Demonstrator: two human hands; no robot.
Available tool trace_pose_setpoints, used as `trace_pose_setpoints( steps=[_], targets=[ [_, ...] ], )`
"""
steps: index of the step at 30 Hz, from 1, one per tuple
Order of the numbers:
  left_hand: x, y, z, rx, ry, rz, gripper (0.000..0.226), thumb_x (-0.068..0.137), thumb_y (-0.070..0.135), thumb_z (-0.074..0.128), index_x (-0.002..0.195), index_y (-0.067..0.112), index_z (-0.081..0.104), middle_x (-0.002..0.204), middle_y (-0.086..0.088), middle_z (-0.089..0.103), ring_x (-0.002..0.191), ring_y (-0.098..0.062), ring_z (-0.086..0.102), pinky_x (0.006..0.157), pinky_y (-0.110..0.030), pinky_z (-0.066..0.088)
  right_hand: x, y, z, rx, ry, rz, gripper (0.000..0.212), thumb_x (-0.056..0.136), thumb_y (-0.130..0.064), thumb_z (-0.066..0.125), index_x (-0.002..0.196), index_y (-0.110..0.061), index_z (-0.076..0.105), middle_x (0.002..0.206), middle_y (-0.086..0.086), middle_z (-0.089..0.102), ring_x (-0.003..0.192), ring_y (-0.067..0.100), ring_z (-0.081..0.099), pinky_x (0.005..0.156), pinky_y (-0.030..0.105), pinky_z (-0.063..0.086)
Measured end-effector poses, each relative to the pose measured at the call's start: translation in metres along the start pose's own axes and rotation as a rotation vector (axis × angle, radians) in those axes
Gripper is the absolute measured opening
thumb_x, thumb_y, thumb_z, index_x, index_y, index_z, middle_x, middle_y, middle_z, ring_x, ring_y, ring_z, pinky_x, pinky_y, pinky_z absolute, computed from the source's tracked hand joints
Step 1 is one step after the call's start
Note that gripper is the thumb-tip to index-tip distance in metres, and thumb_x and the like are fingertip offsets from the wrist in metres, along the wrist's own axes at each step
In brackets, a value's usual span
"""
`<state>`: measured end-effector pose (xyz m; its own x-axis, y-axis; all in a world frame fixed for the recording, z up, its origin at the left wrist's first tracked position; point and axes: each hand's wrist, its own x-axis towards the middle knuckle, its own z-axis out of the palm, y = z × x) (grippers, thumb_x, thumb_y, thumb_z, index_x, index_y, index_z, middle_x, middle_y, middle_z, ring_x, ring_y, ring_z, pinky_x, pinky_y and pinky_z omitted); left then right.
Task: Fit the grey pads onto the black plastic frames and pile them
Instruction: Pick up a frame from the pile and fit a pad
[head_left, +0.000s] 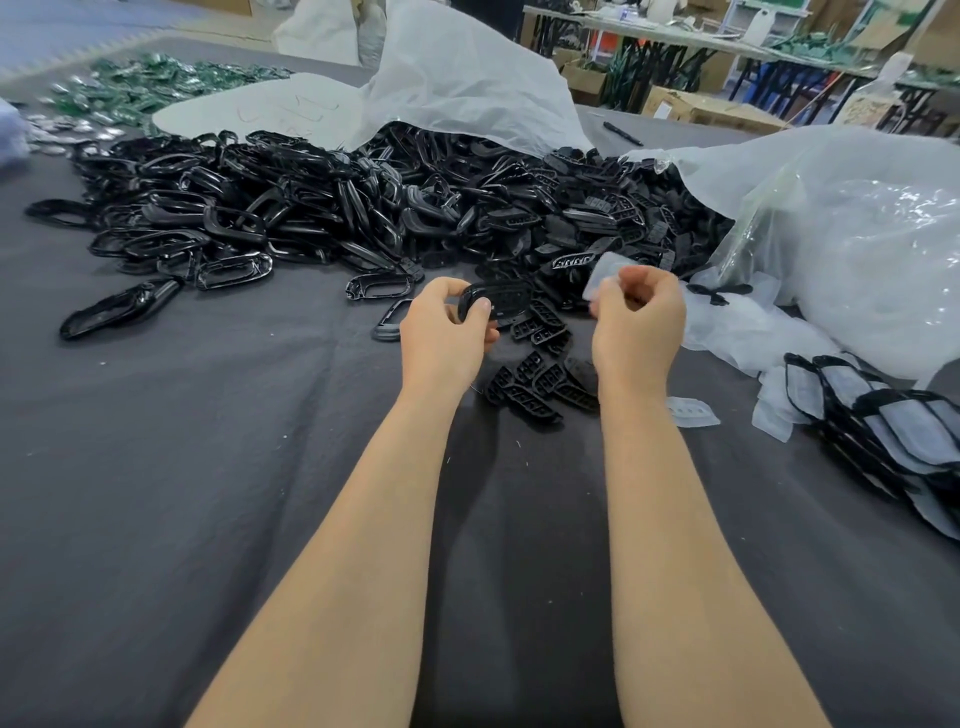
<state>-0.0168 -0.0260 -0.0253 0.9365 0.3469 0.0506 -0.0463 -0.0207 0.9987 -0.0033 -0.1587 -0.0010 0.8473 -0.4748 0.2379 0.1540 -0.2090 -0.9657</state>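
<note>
1. From far left to the centre, a big heap of bare frames (291, 208) covers the desk (156, 519). None has a pad, so I judge most of the job is left.
2. My left hand (447, 332) curls round one black frame (506, 301), held just above the desk with no pad on it yet.
3. My right hand (639, 317) pinches a grey pad (605, 273) near that frame; the two look apart.
4. To the near right, a spare pad (693, 413) lies flat on the desk.
5. At the right edge, the finished pile (883, 431) shows pads fitted. It is a small share next to the heap.
</note>
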Motion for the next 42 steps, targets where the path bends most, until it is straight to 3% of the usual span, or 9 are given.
trace_pose_setpoints(
  steps=[3,7,14,17,24,31,33,37,42],
  targets=[
    [0.001,0.0,0.0,0.009,0.015,0.011,0.01,0.096,0.011,0.057,0.099,0.021,0.054,0.074,0.002,0.065,0.057,0.0,0.062,0.065,-0.02,0.053,-0.004,-0.004,0.006,0.279,-0.142,0.144,0.023,0.09,0.004,0.054,0.105,-0.012,0.048,0.082,0.0,0.058,0.055,0.0,0.061,0.07,0.021,0.055],
    [0.001,0.0,0.0,0.001,0.034,0.016,0.013,0.097,0.011,0.055,0.105,0.021,0.052,0.075,0.001,0.063,0.062,-0.003,0.063,0.066,-0.02,0.054,-0.006,-0.003,0.008,0.318,-0.244,0.193,0.038,0.09,0.007,0.055,0.125,-0.006,0.05,0.087,0.003,0.061,0.059,0.001,0.064,0.071,0.018,0.056],
    [0.001,0.001,0.0,-0.011,0.047,0.021,0.014,0.097,0.01,0.053,0.108,0.02,0.051,0.077,0.001,0.061,0.063,-0.001,0.062,0.063,-0.017,0.055,-0.006,-0.004,0.008,0.393,-0.273,0.245,0.012,0.091,0.002,0.056,0.093,-0.009,0.058,0.077,0.004,0.063,0.069,0.009,0.065,0.066,0.019,0.055],
    [0.0,0.002,0.001,-0.016,0.05,0.018,0.015,0.097,0.01,0.053,0.109,0.019,0.051,0.077,0.001,0.061,0.064,-0.002,0.062,0.065,-0.019,0.055,-0.006,-0.003,0.007,0.345,-0.278,0.233,0.009,0.093,-0.004,0.056,0.09,-0.013,0.058,0.074,0.001,0.066,0.074,0.009,0.065,0.066,0.019,0.054],
    [-0.001,0.003,0.001,-0.035,0.049,0.003,0.014,0.097,0.01,0.053,0.107,0.02,0.05,0.078,-0.001,0.061,0.064,-0.002,0.062,0.067,-0.02,0.057,-0.006,-0.003,0.004,0.294,-0.255,0.208,0.01,0.092,-0.011,0.062,0.086,-0.019,0.061,0.056,-0.009,0.052,0.049,0.003,0.044,0.047,0.015,0.04],
    [-0.001,0.003,0.001,-0.059,0.052,0.002,0.015,0.097,0.009,0.053,0.105,0.021,0.05,0.075,0.001,0.06,0.062,-0.002,0.062,0.065,-0.019,0.056,-0.006,-0.013,0.006,0.672,-0.245,0.419,0.016,0.094,-0.019,0.06,0.085,-0.007,0.063,0.077,0.006,0.067,0.062,0.008,0.063,0.062,0.016,0.055],
    [-0.001,0.003,0.001,-0.061,0.051,0.002,0.015,0.097,0.009,0.053,0.105,0.021,0.05,0.073,0.002,0.059,0.062,-0.001,0.062,0.064,-0.018,0.055,-0.006,-0.012,0.004,0.681,-0.21,0.424,0.004,0.092,-0.002,0.059,0.094,-0.005,0.059,0.083,0.009,0.063,0.063,0.009,0.06,0.06,0.016,0.054],
    [-0.001,0.004,0.001,-0.055,0.054,0.005,0.015,0.097,0.009,0.053,0.105,0.022,0.05,0.072,0.002,0.058,0.063,-0.002,0.063,0.064,-0.017,0.055,-0.006,-0.011,0.002,0.714,-0.229,0.415,0.04,0.089,0.014,0.049,0.117,-0.015,0.051,0.096,0.013,0.058,0.074,0.017,0.062,0.065,0.021,0.057],
    [-0.003,0.007,0.0,-0.111,0.05,-0.018,0.017,0.098,0.008,0.051,0.107,0.022,0.049,0.083,-0.004,0.059,0.059,0.001,0.062,0.064,-0.016,0.055,-0.007,-0.008,0.006,0.452,-0.303,0.326,0.025,0.093,0.004,0.049,0.105,-0.014,0.062,0.087,0.001,0.062,0.077,0.013,0.063,0.065,0.02,0.056]
  ],
)
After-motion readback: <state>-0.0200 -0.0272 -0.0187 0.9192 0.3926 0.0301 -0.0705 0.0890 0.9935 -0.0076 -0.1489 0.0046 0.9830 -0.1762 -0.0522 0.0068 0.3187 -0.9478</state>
